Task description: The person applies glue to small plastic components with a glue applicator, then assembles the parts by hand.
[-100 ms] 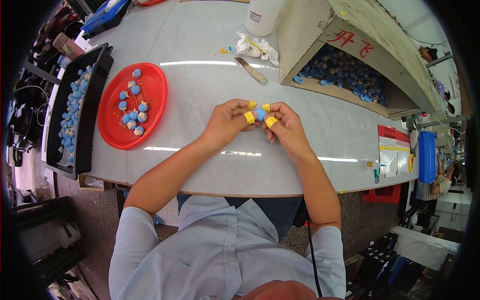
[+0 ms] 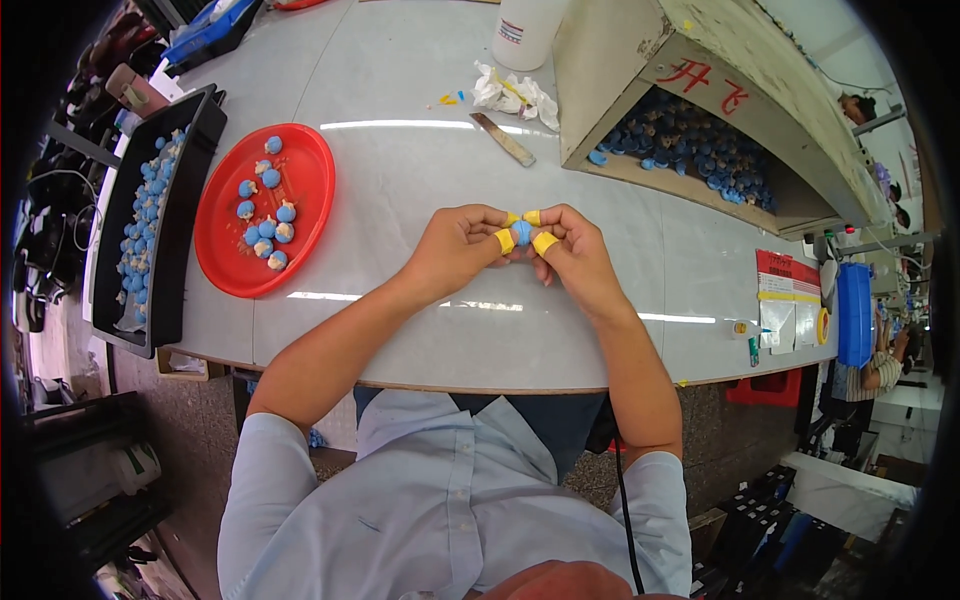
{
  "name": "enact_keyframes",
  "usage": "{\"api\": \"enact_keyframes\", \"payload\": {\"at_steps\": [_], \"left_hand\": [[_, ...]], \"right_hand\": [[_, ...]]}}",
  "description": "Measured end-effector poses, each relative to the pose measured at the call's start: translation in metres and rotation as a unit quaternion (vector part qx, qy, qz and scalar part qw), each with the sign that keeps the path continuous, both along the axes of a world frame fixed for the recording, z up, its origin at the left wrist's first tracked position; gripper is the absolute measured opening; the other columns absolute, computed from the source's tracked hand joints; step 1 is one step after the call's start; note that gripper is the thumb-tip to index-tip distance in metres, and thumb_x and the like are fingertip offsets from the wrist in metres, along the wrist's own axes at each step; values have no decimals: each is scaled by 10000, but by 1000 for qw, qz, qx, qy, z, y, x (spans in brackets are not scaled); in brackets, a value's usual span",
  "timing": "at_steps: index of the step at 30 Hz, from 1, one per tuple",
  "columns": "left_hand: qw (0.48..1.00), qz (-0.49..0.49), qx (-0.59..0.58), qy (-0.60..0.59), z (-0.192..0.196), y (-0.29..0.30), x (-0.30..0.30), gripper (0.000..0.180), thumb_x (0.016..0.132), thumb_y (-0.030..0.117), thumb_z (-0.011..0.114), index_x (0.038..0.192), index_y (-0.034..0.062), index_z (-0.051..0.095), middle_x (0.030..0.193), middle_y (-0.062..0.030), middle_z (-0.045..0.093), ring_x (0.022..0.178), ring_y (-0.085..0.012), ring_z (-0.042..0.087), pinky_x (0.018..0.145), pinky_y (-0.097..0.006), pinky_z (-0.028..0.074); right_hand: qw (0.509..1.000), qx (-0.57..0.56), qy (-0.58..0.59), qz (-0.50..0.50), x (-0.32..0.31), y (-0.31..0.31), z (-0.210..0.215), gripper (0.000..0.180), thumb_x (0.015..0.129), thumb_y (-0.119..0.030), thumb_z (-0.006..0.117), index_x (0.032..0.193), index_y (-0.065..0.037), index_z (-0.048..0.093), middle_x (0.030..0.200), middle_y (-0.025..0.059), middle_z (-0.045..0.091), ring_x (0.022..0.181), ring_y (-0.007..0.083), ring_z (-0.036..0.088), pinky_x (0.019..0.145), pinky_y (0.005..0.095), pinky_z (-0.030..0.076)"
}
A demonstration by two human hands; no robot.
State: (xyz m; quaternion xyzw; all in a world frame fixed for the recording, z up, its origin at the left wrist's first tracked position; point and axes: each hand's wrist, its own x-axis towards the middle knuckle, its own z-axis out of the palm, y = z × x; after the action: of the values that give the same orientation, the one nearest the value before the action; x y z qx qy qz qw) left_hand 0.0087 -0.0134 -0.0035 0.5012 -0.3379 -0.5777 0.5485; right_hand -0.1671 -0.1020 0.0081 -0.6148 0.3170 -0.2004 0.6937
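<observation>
Over the middle of the grey table, a small blue ball-shaped piece [image 2: 521, 232] is pinched between both hands. My left hand [image 2: 455, 245] grips it from the left with thumb and forefinger closed. From the other side my right hand [image 2: 577, 250] holds it in the same way. Yellow tape wraps the thumb and forefinger tips of both hands. The fingers hide most of the piece. To the left, a round red plate [image 2: 222, 215] bears several blue balls with pale, cream-coloured parts [image 2: 285, 213].
A black tray [image 2: 168, 290] of similar balls stands at far left. An open-fronted box [image 2: 640, 175] at back right holds many blue pieces. Behind my hands lie a flat metal strip [image 2: 503, 139], crumpled tissue [image 2: 513, 95] and a white container [image 2: 525, 35]. A small bottle [image 2: 745, 329] stands right.
The fingers of my left hand have shifted slightly toward my right hand, their tips closer together around the blue piece. The piece sits a touch lower.
</observation>
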Motion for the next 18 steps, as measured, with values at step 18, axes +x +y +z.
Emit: {"api": "enact_keyframes", "payload": {"at_steps": [18], "left_hand": [[996,-14,-16,-83,-23,0,0,167,877,10,635,1008,-94,632,926,-107,682,845,-115,663,736,-229,538]], "right_hand": [[998,-28,35,50,-1,1,-8,74,936,-40,530,992,-53,483,827,39,579,612,57,519,516,201,412]]}}
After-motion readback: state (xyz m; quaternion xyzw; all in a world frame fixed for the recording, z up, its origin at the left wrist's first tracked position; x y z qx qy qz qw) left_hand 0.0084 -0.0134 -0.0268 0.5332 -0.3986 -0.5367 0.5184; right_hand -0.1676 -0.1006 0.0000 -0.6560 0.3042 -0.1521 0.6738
